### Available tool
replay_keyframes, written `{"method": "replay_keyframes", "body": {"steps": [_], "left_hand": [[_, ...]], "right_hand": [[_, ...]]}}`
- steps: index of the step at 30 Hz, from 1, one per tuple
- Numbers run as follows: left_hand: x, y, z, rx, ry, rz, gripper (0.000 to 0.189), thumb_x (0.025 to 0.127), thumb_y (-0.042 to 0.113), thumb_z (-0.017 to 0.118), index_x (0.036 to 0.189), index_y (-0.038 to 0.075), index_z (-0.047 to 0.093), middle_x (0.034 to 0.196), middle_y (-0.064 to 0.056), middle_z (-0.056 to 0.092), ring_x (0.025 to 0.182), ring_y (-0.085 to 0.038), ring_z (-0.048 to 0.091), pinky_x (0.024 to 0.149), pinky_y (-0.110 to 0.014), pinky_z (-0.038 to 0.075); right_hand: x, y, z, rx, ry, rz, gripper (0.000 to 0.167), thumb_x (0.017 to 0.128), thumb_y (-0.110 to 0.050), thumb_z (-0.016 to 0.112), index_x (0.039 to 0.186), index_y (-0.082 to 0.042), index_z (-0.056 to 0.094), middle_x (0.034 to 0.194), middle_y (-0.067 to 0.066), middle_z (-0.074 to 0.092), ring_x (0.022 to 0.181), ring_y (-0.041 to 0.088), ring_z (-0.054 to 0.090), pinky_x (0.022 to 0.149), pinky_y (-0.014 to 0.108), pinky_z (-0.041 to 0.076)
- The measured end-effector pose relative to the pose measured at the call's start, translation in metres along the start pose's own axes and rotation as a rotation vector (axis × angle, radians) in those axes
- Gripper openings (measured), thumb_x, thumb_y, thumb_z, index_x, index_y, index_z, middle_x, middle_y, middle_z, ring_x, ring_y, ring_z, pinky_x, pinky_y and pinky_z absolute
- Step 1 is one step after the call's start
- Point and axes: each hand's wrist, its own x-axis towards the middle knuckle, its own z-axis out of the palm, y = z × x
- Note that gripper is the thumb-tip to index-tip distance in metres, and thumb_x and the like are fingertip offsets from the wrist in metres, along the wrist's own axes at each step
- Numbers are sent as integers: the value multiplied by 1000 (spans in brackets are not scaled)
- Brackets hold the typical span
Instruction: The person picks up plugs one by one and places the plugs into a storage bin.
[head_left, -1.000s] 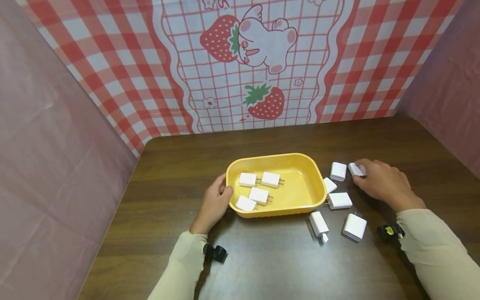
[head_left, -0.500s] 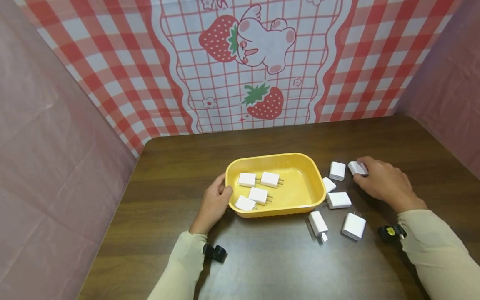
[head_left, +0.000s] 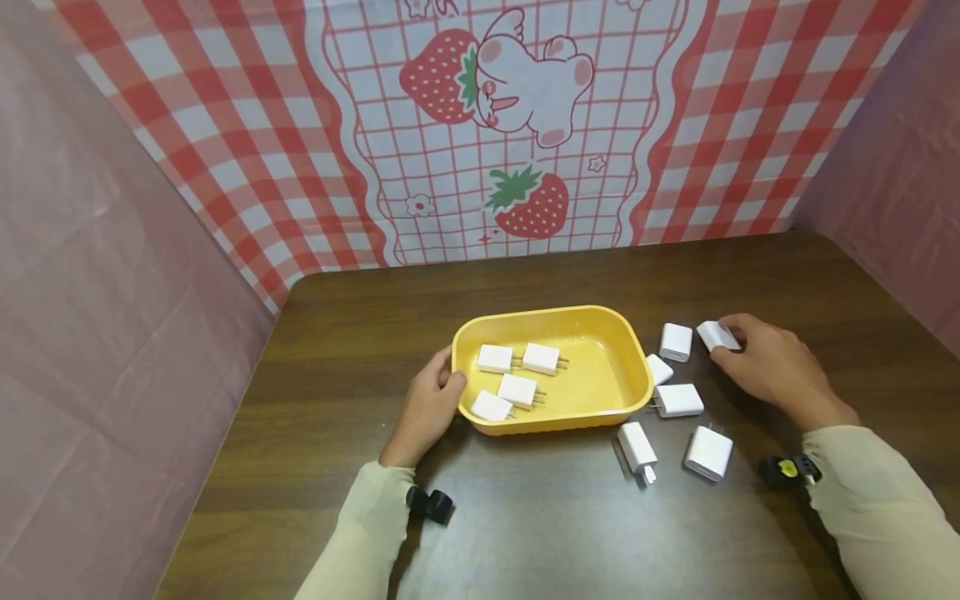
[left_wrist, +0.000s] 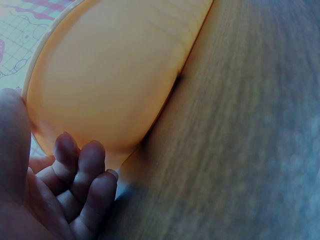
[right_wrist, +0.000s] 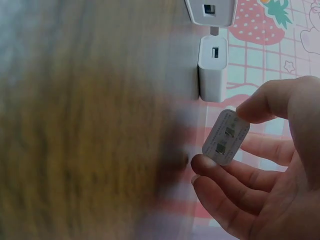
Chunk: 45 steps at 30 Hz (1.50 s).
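Observation:
A yellow tray (head_left: 592,383) stands mid-table, with several white chargers, such as this charger (head_left: 496,359), lying in its left half. My left hand (head_left: 427,412) grips the tray's left end, thumb at the rim; the left wrist view shows its fingers (left_wrist: 90,172) against the outer wall. Right of the tray, my right hand (head_left: 768,362) pinches a white plug charger (head_left: 717,335) between thumb and fingers. In the right wrist view that held charger (right_wrist: 226,137) turns its pronged face to the camera, tilted.
Several more chargers lie on the wooden table (head_left: 525,517) right of the tray: an upright charger (head_left: 677,342) near the right hand, a charger (head_left: 679,401) on its side, and a square charger (head_left: 708,454) nearer the front. A checked strawberry cloth (head_left: 525,167) hangs behind.
The right hand has shifted slightly right, and the charger in its fingers has tilted. The left hand and the tray have stayed put.

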Motion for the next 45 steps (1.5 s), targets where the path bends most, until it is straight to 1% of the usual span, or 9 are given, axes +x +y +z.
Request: {"method": "replay_keyframes", "body": {"steps": [3,8,12,17,24,34,37,45], "left_hand": [[0,0,0,3,6,1,52,93,23,53,145,13,54,69,-2,56,55,-17,50,52,-30,41],[0,1,-1,-2,12,6,52,93,22,53,144,12,54,68,-2,55,56,-17,49,52,-30,41],[0,1,-1,5,9,1,52,93,23,54,145,13,54,68,-2,54,56,-18,49,53,-30,41],[0,1,-1,8,4,-6,53,93,23,54,145,13,53,69,-2,55,56,-18,50,53,-30,42],[0,1,0,6,3,-9,53,94,23,53,145,13,53,70,-3,56,56,-18,50,53,-31,42],[0,1,0,-1,5,-1,52,94,21,54,145,13,53,69,-2,54,55,-17,49,52,-30,41],[0,0,0,1,5,1,52,94,21,54,144,13,54,68,-2,54,55,-18,49,52,-30,41],[0,0,0,9,3,-9,53,93,23,54,145,14,53,69,-2,56,56,-18,50,54,-31,42]], "right_hand": [[-2,0,0,32,-1,11,60,95,-31,61,140,4,42,126,36,52,103,49,53,81,68,43],[-2,-2,0,67,3,25,67,97,-32,59,146,6,34,129,38,49,111,53,51,86,69,40],[-2,-2,0,84,-1,40,70,97,-33,58,147,7,31,131,38,48,113,54,49,87,70,39],[-3,-2,-1,91,4,43,70,97,-33,58,148,7,31,132,38,47,112,53,49,87,70,40],[-4,-4,-1,94,53,17,68,96,-28,59,146,9,33,130,37,47,109,53,50,86,69,40],[-6,-8,0,113,52,36,70,96,-26,61,149,8,30,129,38,47,107,52,50,84,68,43],[-6,-9,1,119,52,26,69,96,-27,61,149,7,31,129,37,47,107,52,50,85,69,43],[-8,-13,2,156,86,-51,64,95,-26,62,149,0,39,125,31,52,105,46,53,82,64,45]]}}
